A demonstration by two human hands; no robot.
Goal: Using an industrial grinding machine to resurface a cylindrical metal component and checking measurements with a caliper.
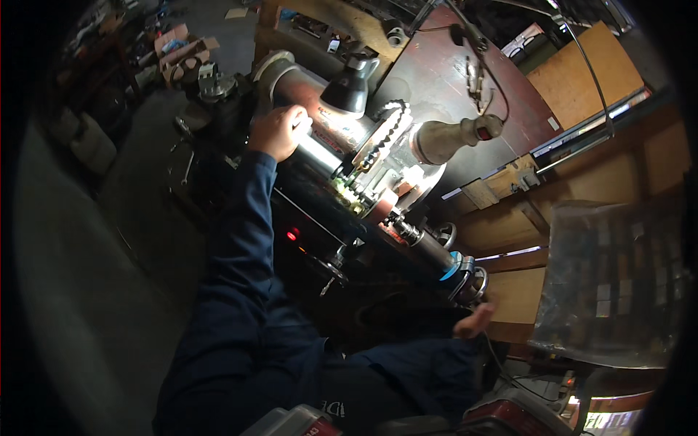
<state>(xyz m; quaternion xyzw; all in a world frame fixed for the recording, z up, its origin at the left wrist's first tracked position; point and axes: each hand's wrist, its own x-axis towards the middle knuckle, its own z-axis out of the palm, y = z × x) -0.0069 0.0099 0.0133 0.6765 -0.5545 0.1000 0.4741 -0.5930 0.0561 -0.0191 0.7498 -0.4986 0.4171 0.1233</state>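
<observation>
A lathe-like machine with a shiny metal cylinder (320, 153) stands before me under bright light. My left hand (280, 132) is at the cylinder's left end, its fingers curled; what they hold, if anything, is hidden. My right hand (474, 322) is low at the right, just below a metal handwheel (478, 285) at the machine's right end. It looks smeared, so its fingers cannot be made out, and no contact with the wheel shows. A black lamp (345, 93) and a beige lamp (445, 141) hang over the work area, beside a black segmented hose (384, 138).
A second crank handle (331, 273) sits on the machine's dark front, near a small red light (293, 235). Behind is a reddish metal sheet (443, 73). A clear plastic sheet (611, 283) hangs at the right. Cardboard boxes (182, 51) lie at the far left.
</observation>
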